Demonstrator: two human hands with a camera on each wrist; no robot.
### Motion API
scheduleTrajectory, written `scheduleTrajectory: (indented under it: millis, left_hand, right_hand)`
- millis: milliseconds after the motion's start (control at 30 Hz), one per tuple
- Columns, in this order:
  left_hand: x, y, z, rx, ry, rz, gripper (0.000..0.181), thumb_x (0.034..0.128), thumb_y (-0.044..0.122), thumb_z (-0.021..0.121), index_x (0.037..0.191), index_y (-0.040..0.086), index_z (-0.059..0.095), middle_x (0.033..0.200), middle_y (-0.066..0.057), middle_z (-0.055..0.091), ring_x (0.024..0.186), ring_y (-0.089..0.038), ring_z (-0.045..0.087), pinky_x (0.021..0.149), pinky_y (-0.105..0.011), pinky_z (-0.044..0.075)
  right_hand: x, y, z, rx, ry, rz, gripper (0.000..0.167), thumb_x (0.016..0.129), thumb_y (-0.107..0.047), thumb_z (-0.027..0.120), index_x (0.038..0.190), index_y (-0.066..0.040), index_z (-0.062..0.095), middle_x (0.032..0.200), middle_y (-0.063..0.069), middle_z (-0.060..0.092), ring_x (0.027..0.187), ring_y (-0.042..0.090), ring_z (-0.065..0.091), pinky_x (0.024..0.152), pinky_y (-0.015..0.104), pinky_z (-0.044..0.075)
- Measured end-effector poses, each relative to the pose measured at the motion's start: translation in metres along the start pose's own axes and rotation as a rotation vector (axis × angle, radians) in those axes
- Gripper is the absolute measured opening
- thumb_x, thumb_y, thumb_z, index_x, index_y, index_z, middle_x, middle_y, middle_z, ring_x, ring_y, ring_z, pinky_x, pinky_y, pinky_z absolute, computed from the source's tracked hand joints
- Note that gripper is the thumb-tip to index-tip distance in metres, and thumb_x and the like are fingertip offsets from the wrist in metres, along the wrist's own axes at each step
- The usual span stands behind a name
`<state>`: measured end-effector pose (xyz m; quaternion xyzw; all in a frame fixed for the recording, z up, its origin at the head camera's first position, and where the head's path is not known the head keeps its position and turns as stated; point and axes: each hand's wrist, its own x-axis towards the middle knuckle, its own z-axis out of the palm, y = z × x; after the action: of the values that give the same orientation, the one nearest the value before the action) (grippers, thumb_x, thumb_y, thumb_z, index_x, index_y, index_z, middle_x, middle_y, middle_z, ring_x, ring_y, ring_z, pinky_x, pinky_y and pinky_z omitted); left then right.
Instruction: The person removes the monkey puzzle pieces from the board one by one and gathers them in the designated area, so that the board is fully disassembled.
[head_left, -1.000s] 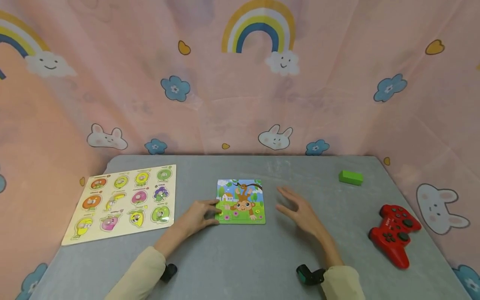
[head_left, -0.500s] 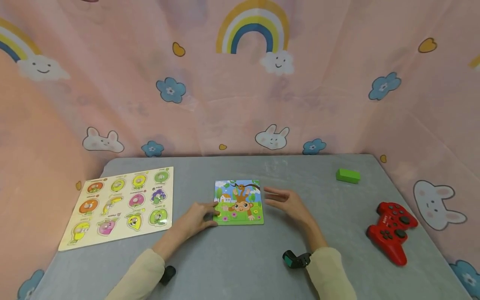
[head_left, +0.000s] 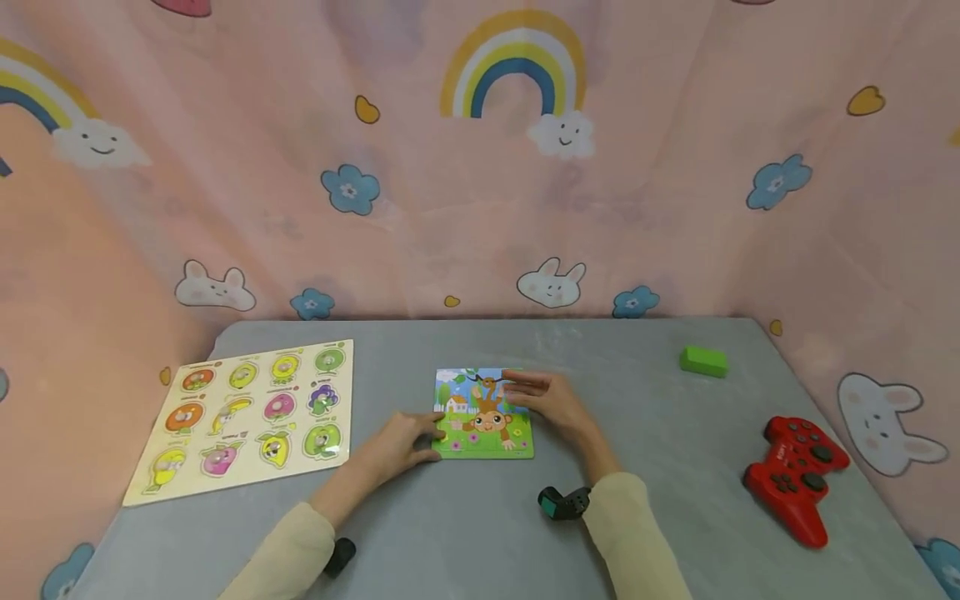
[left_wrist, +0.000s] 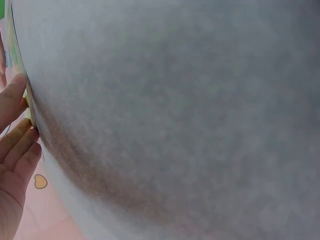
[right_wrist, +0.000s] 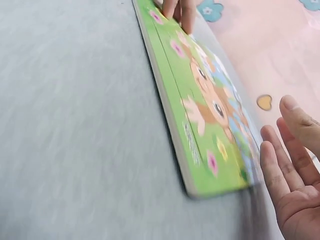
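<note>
Just a flat, squarish monkey picture board (head_left: 482, 416), green below, blue above.

I can see both arms (head_left: 345, 492) angled forward and inward from cream cloth sleeves (head_left: 281, 554), the bare left hand (head_left: 397, 442) lightly bent with thumb (left_wrist: 16, 89) and fingers (left_wrist: 19, 150) parted, the bare right hand (head_left: 555, 405) slightly farther forward, its fingers (head_left: 528, 392) extended.

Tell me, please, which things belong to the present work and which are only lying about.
Seems in use:
monkey puzzle
left hand, at its left edge
right hand, near its right side

Lying about:
fruit board
green block
red game controller
</note>
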<state>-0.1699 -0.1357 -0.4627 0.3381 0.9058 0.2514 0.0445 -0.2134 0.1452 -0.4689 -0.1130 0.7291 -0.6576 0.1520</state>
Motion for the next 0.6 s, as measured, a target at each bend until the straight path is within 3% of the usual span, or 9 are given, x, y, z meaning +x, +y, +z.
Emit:
scheduleTrajectory:
  millis: [167,400,600]
  left_hand:
    - [0.0,-0.001,0.002,-0.004,-0.006,0.003,0.027,0.083,0.015,0.074,0.105,-0.001,0.07,0.127,-0.02,0.06,0.115,-0.035,0.058,0.094,-0.042,0.05]
    - [0.001,0.0,-0.001,-0.008,-0.026,-0.001,0.027,0.0842,0.014,0.074,0.106,-0.001,0.069,0.128,-0.021,0.059,0.115,-0.035,0.058,0.094,-0.043,0.05]
    - [0.001,0.001,0.0,-0.009,-0.029,-0.013,0.026,0.0844,0.015,0.073,0.106,0.0,0.07,0.128,-0.02,0.059,0.115,-0.033,0.059,0.094,-0.042,0.05]
  right_hand:
    - [0.013,-0.004,0.011,0.021,-0.061,-0.011,0.046,0.09,0.0,0.064,0.133,0.006,0.05,0.131,0.024,0.055,0.122,0.034,0.053,0.101,0.038,0.046]
    - [0.033,-0.008,0.024,0.003,-0.063,0.026,0.045,0.089,-0.001,0.065,0.132,0.003,0.054,0.131,0.02,0.057,0.12,0.03,0.056,0.1,0.037,0.046]
    - [0.044,-0.007,0.031,-0.047,-0.1,-0.039,0.046,0.087,0.002,0.067,0.13,0.005,0.054,0.132,0.021,0.055,0.118,0.035,0.056,0.093,0.034,0.052]
